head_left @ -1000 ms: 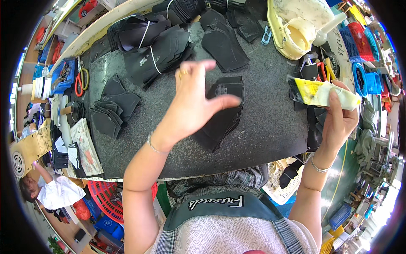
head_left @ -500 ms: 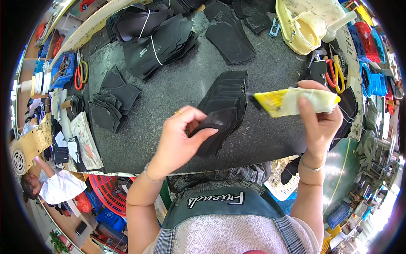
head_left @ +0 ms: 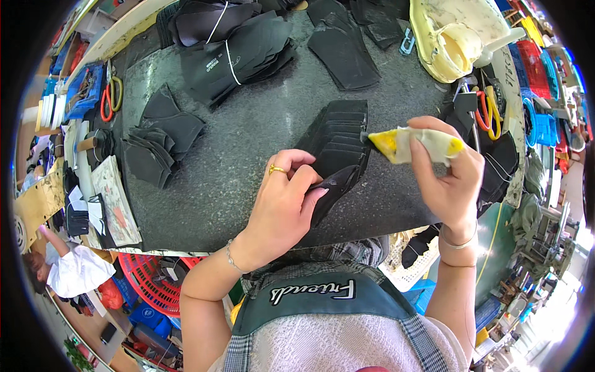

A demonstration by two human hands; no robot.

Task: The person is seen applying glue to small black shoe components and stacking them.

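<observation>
My left hand [head_left: 279,195] pinches the near end of a fanned row of thin black cut pieces [head_left: 341,130], thumb on top and fingers curled beneath. The pieces overlap like steps, their edges lined up toward the right. In my right hand [head_left: 449,177] is a flat brush [head_left: 406,144] with a yellow handle wrapped in whitish material. Its dark bristles touch or nearly touch the right edge of the row; which of the two I cannot tell. A smaller pile of black pieces [head_left: 152,155] lies to the left of my left hand.
Banded black stacks [head_left: 248,59] and loose pieces [head_left: 344,53] lie at the back. A glue-stained cream container [head_left: 455,49] stands at the back right, near yellow-and-red-handled scissors [head_left: 489,115]. More scissors [head_left: 110,99] lie at the left. A person in white [head_left: 77,273] is beyond the left edge.
My right hand has moved left, bringing the brush to the edge of the row. My left hand has shifted slightly right, still holding the near end, which is now folded up more.
</observation>
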